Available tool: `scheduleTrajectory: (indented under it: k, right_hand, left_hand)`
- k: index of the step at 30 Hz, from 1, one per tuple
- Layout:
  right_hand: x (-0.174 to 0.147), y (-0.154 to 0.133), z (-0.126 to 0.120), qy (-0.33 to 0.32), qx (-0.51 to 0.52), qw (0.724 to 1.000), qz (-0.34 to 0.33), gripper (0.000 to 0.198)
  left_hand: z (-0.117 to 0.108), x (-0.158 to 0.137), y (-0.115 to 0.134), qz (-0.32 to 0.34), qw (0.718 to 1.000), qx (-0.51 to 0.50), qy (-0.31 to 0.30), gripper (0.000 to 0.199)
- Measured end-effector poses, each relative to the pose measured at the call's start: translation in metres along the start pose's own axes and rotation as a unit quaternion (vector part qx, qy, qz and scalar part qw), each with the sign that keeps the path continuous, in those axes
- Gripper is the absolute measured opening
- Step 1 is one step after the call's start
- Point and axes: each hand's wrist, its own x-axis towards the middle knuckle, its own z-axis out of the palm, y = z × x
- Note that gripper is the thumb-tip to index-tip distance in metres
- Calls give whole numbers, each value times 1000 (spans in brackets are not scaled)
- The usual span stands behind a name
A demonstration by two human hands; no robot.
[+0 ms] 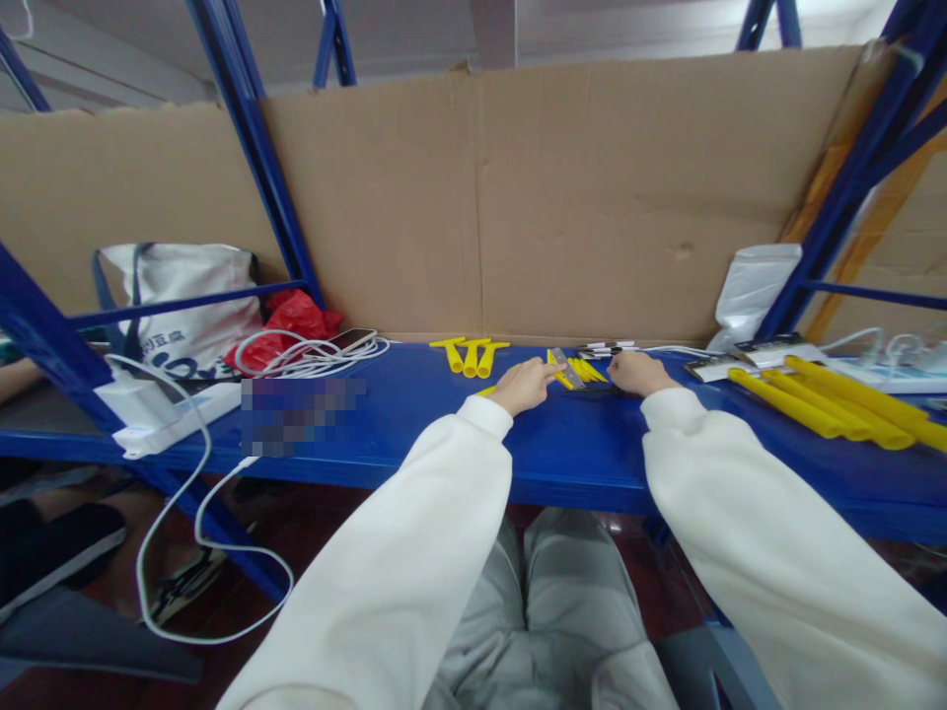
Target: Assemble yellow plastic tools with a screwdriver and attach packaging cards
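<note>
Blue tabletop [414,414] mid-frame, cardbd wall [577,197] up top. L hand [522,385] touches clear strip [568,369], R hand [638,374] curled; can't tell grips.

A glossy blue metal shelf [414,434] spans the frame's middle, bearing a loosely coiled white cable [320,372] at left, three yellow T-shaped pieces [471,362] at the centre, small slim yellow pieces [587,372] just right of centre and long yellow cylindrical rods [850,406] at far right

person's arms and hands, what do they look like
The left sleeve and right sleeve are long, loose and off-white, with gathered cuffs and no visible markings. The left hand and right hand are bare, with no gloves visible.
</note>
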Motion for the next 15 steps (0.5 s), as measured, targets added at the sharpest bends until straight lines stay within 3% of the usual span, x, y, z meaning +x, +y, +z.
scheduleTrajectory:
  k: [3, 9, 15]
  right_hand:
    - [7, -11, 4, 24, -13, 1000, -12, 40]
    - [30, -22, 17, -17, -16, 1000, 1, 49]
    - [32, -20, 23, 3, -4, 1000, 4, 44]
  left_hand:
    - [-1, 0, 1, 0, 1000, -3, -2, 43]
    - [-1, -1, 1, -4, 1000, -10, -5, 42]
    - [1, 0, 0, -6, 1000, -21, 4, 41]
